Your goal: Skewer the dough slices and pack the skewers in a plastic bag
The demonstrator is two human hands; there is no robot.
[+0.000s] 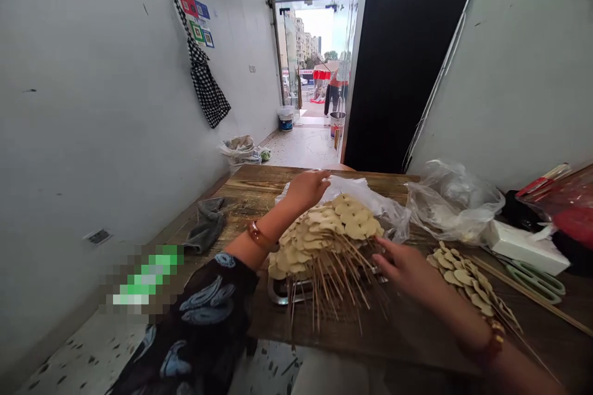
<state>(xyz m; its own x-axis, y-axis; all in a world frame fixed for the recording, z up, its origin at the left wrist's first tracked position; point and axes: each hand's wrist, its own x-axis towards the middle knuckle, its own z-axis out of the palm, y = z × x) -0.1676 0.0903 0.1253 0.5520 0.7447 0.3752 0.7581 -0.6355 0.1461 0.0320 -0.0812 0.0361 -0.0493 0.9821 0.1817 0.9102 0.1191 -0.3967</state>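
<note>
A heap of skewers [319, 231], threaded with flat pale round slices, lies on a metal tray [278, 296]. Their thin sticks fan out toward me. My left hand [308, 190] reaches across the back of the heap with its fingers drawn together, beside a crumpled white plastic bag [352, 188]; what lies between the fingertips is hidden. At the heap's right edge is my right hand [398, 262], index finger stretched to the end slices and thumb held apart. Nothing shows in its grip. Another smaller bunch of skewers [463, 274] lies right of that hand.
On the wooden table [250, 182] are a grey cloth [204, 225], a clear plastic bag [456, 197], a white tissue box [523, 247] and green-handled scissors [532, 281]. A checked apron [206, 83] hangs on the left wall. Beyond is a glass door [290, 55].
</note>
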